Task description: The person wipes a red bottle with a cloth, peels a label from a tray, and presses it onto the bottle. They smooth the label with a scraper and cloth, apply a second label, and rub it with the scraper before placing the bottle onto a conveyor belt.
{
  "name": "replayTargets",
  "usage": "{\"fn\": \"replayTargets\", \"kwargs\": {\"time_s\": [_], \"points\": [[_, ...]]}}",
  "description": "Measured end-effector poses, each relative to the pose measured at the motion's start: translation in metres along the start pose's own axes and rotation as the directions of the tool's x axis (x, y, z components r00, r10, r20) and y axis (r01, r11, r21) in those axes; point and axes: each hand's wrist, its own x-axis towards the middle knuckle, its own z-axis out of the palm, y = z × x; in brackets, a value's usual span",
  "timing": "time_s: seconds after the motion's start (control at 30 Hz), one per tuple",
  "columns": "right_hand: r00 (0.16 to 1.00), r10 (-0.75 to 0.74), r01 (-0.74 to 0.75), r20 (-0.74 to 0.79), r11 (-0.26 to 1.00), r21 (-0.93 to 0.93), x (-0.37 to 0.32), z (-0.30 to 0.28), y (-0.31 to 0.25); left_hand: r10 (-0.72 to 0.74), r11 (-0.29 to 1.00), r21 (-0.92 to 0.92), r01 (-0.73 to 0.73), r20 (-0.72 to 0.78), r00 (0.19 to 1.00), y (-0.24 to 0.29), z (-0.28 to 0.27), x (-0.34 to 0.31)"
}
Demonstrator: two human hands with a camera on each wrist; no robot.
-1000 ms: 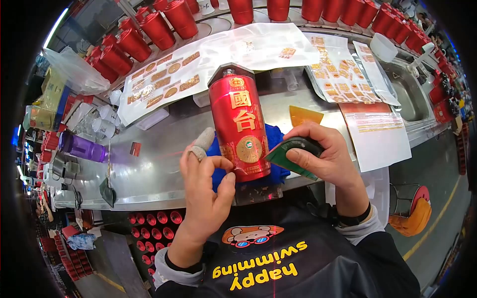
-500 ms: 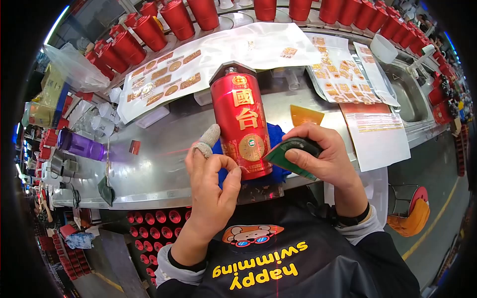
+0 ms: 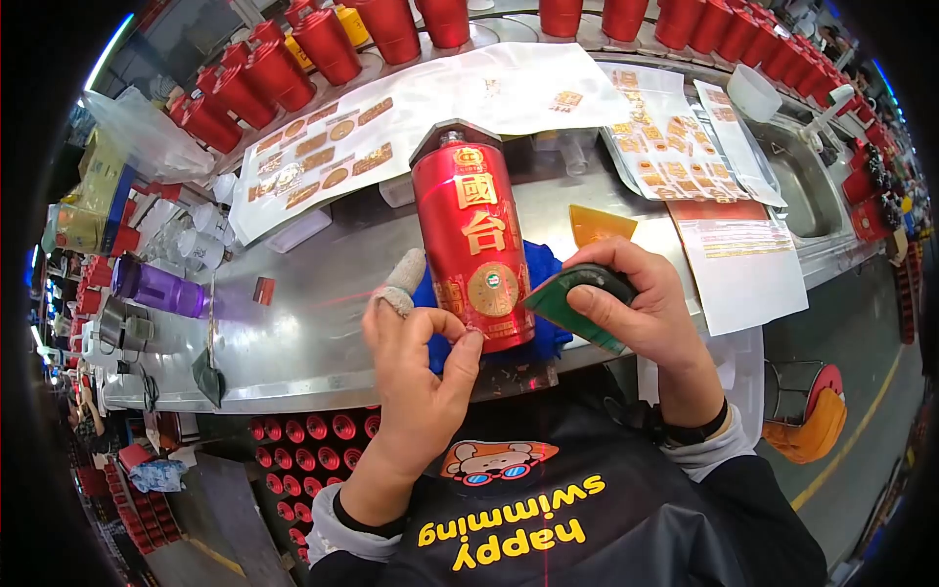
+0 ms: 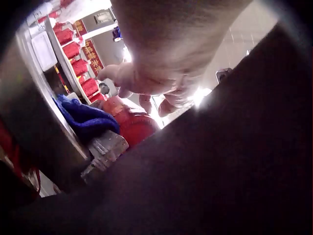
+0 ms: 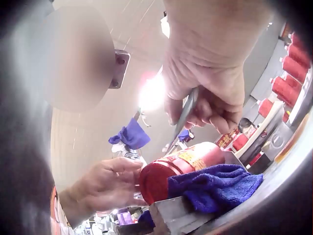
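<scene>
A red bottle (image 3: 469, 225) with gold lettering and a round gold emblem lies on a blue cloth (image 3: 543, 279), its neck against a dark angled support (image 3: 438, 137). At its lower left edge, the left hand (image 3: 416, 367) holds it with curled index finger and thumb tips together. Pale finger cots (image 3: 399, 284) cover fingers along the bottle's left side. The right hand (image 3: 646, 303) grips a green scraper (image 3: 567, 308) by its black handle, the blade close beside the bottle's lower right. In the right wrist view, the bottle's base (image 5: 156, 183) faces the left hand (image 5: 110, 183).
Sheets of gold decals (image 3: 333, 147) lie behind the bottle, with a decal tray (image 3: 675, 186) to the right. An orange scraper (image 3: 602, 227) rests on the metal table (image 3: 303, 342). Red bottles (image 3: 328, 49) line the back. A purple water bottle (image 3: 161, 286) lies left; a sink (image 3: 807, 186) is at right.
The left hand's thumb and index finger have shifted slightly right along the bottle's lower edge. The bottle has shifted slightly. Red bottles at the back have moved right. The right hand keeps the scraper nearly still.
</scene>
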Motion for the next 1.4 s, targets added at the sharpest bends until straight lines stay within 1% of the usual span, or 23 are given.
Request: {"fn": "replayTargets", "kwargs": {"time_s": [0.03,0.13,0.23,0.33,0.43,0.53,0.63,0.73,0.83,0.93,1.03,1.07,1.13,1.23,1.33,1.4], "points": [[1.000,0.007,-0.006,-0.007,1.000,0.014,-0.001,0.000,0.001,0.001,1.000,0.007,-0.001,0.009,1.000,-0.001,0.000,0.000],[0.997,0.068,-0.063,-0.046,0.993,0.098,-0.005,0.001,0.000,-0.039,0.996,-0.081,0.042,0.031,0.999,-0.003,-0.001,0.000],[0.995,0.072,-0.064,-0.071,0.993,0.097,-0.008,0.002,0.004,-0.002,0.995,-0.099,0.002,0.004,1.000,-0.007,0.001,0.001],[0.995,-0.012,0.013,-0.101,1.000,0.004,-0.011,0.006,0.007,0.037,0.999,-0.003,-0.037,0.000,0.999,-0.008,0.000,0.002],[0.993,-0.074,0.063,-0.088,0.991,-0.118,-0.014,0.007,0.007,0.052,0.999,-0.003,-0.052,0.003,0.999,-0.007,0.000,0.003],[0.990,-0.088,0.070,-0.109,0.984,-0.163,-0.017,0.011,0.004,0.037,0.999,0.003,-0.037,0.025,0.999,-0.008,-0.002,0.002],[0.976,-0.196,0.179,-0.098,0.971,-0.158,-0.018,0.014,0.018,-0.001,1.000,-0.028,0.001,0.021,1.000,-0.011,-0.001,0.000],[0.951,-0.309,0.295,-0.008,0.915,-0.274,-0.018,0.013,0.018,-0.072,0.990,-0.118,0.077,0.044,0.996,-0.020,-0.001,-0.002],[0.937,-0.340,0.343,0.072,0.870,-0.354,-0.019,0.020,0.020,-0.131,0.955,-0.268,0.125,-0.004,0.991,-0.033,0.007,-0.005],[0.916,-0.382,0.398,0.122,0.824,-0.404,-0.018,0.027,0.019,-0.088,0.967,-0.243,0.073,-0.052,0.995,-0.036,0.017,-0.005],[0.900,-0.401,0.435,0.173,0.784,-0.444,-0.019,0.030,0.023,-0.226,0.888,-0.401,0.225,0.047,0.973,-0.041,0.019,-0.009],[0.896,-0.400,0.442,0.192,0.771,-0.459,-0.020,0.030,0.023,-0.237,0.845,-0.479,0.237,0.062,0.970,-0.043,0.020,-0.009],[0.896,-0.408,0.443,0.177,0.779,-0.444,-0.020,0.032,0.024,-0.256,0.742,-0.620,0.256,0.092,0.962,-0.045,0.021,-0.009],[0.896,-0.413,0.440,0.161,0.785,-0.435,-0.020,0.033,0.023,-0.271,0.696,-0.667,0.267,0.101,0.957,-0.043,0.021,-0.007],[0.897,-0.415,0.438,0.150,0.791,-0.427,-0.020,0.034,0.024,-0.198,0.837,-0.518,0.175,0.012,0.980,-0.043,0.027,-0.005],[0.896,-0.415,0.441,0.160,0.782,-0.441,-0.021,0.033,0.025,-0.246,0.771,-0.592,0.233,0.060,0.967,-0.038,0.025,-0.005]]}}
